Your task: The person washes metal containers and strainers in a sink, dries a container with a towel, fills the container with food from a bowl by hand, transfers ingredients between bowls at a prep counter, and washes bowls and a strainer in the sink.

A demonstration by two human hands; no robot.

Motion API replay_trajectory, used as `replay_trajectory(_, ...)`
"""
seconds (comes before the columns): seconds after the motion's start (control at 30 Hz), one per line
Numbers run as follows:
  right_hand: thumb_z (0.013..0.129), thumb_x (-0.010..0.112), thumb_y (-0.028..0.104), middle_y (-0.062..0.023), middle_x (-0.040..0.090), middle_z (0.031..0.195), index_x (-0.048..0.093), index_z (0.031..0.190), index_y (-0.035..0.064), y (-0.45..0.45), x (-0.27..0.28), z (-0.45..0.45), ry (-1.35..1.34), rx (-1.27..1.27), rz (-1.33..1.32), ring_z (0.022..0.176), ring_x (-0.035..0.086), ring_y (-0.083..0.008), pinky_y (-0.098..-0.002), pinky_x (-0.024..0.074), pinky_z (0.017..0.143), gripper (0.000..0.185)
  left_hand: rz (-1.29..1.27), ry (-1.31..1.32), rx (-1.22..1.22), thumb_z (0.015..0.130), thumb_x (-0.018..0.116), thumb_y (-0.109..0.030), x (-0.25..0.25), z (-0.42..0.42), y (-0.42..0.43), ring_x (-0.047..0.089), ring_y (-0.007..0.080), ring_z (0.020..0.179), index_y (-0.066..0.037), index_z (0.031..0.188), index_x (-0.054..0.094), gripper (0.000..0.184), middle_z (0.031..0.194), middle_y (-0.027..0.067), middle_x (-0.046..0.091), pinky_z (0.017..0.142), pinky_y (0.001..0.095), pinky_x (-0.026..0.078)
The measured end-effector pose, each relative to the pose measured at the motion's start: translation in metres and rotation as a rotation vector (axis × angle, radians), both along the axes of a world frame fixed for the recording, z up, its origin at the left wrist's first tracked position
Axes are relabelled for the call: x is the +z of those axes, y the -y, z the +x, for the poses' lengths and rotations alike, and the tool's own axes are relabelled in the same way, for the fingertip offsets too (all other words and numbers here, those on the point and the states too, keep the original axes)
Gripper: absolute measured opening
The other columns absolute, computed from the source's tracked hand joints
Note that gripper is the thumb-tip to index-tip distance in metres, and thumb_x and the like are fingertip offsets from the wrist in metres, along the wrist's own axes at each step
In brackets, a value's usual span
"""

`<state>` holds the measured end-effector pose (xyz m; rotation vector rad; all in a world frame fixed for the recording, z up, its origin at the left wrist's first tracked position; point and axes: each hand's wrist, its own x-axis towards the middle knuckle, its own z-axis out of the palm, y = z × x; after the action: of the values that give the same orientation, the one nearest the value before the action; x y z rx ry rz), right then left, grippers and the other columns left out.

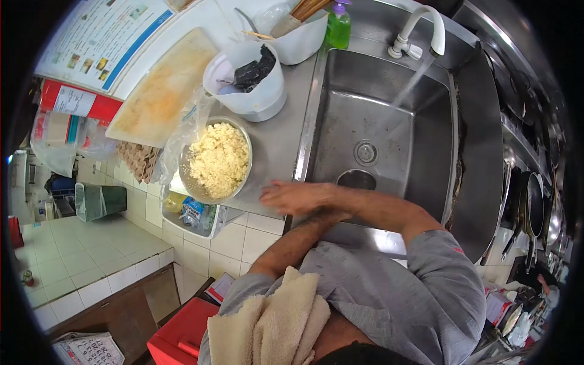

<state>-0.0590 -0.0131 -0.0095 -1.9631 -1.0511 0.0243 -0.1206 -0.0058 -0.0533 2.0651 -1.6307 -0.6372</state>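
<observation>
My right hand (pixel 296 198) reaches across to the left over the front corner of the steel counter and the sink's left rim. Its fingers are stretched out, and nothing shows in them. Beneath my right forearm my left arm crosses the other way; the left hand is hidden there. Just left of my right hand, a metal bowl (pixel 247 173) holds pale yellow crumbled food (pixel 219 159). Water runs from the white faucet (pixel 437 36) into the steel sink (pixel 380 100).
Behind the bowl stand a white tub (pixel 267 97) with dark things in it and a stained cutting board (pixel 161 91). Green soap (pixel 339 27) is by the sink. A bin (pixel 207 225) sits below the counter edge, with pans (pixel 533 204) at the right.
</observation>
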Motion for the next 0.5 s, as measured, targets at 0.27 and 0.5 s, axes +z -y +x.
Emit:
replay_trajectory(0.27, 0.086, 0.044, 0.034, -0.0098, 0.031, 0.139, 0.039, 0.128, 0.0044, 0.043, -0.003, 0.055, 0.042, -0.75, -0.411, 0.131, 0.023, -0.0275, -0.048, 0.0114, 0.108, 0.051, -0.281, -0.015, -0.036, 0.089, 0.044, -0.031, -0.047, -0.008, 0.0, 0.06, 0.0363, 0.075, -0.004, 0.092, 0.056, 0.03, 0.079, 0.0169, 0.062, 0.069, 0.0481, 0.046)
replay_trajectory(0.5, 0.084, 0.051, 0.023, -0.0101, 0.059, 0.108, 0.05, 0.118, 0.006, 0.244, -0.027, 0.105, -0.444, -1.429, -0.247, 0.097, 0.057, -0.0257, -0.0451, 0.0481, 0.077, 0.037, 0.188, -0.134, 0.09, 0.087, 0.047, -0.03, 0.011, 0.027, 0.016, 0.059, 0.0369, 0.08, -0.007, 0.087, 0.06, 0.026, 0.079, 0.0169, 0.062, 0.069, 0.048, 0.046)
